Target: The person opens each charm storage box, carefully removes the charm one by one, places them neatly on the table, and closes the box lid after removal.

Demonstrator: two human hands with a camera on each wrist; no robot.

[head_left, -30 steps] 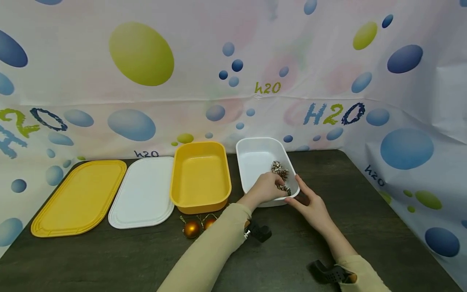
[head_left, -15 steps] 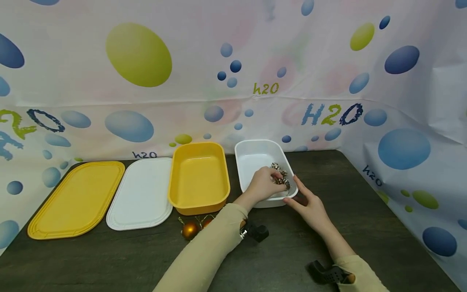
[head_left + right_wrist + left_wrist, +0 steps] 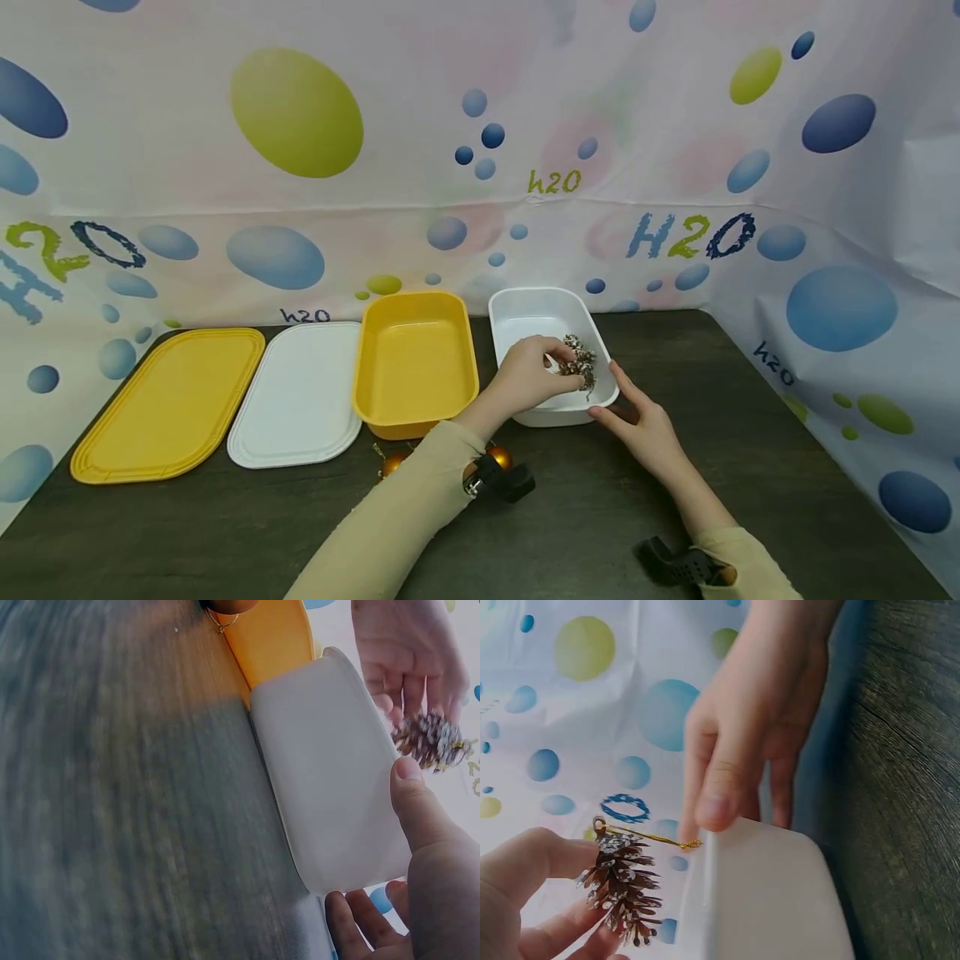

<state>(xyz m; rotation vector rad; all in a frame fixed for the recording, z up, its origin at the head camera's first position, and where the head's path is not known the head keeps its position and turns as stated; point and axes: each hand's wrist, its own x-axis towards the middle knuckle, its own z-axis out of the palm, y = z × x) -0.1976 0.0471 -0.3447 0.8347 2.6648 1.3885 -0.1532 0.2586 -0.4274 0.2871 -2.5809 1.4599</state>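
My left hand (image 3: pixel 528 375) is over the white plastic container (image 3: pixel 517 321), pinching a brown pine cone ornament (image 3: pixel 622 889) with white-dusted scales. From the cone's top, a gold cord loop (image 3: pixel 652 837) stretches toward the container's rim. The head view shows cone scales (image 3: pixel 579 343) around the fingertips; whether a second cone lies beneath is unclear. At the near right corner, my right hand (image 3: pixel 648 433) grips the container, thumb on the near side and fingers along the right side. The right wrist view has that thumb (image 3: pixel 416 802) against the container's outer wall.
Left of the white container stands a yellow container (image 3: pixel 412 358). Farther left lie a white lid (image 3: pixel 296 396) and a yellow lid (image 3: pixel 168 408). Orange baubles (image 3: pixel 500 457) sit on the dark table, partly behind the left forearm. A patterned sheet (image 3: pixel 405 183) hangs behind.
My left hand has moved up and slightly left from the container's near right corner, with the pine cone in its fingers. My right hand keeps its place at the corner.
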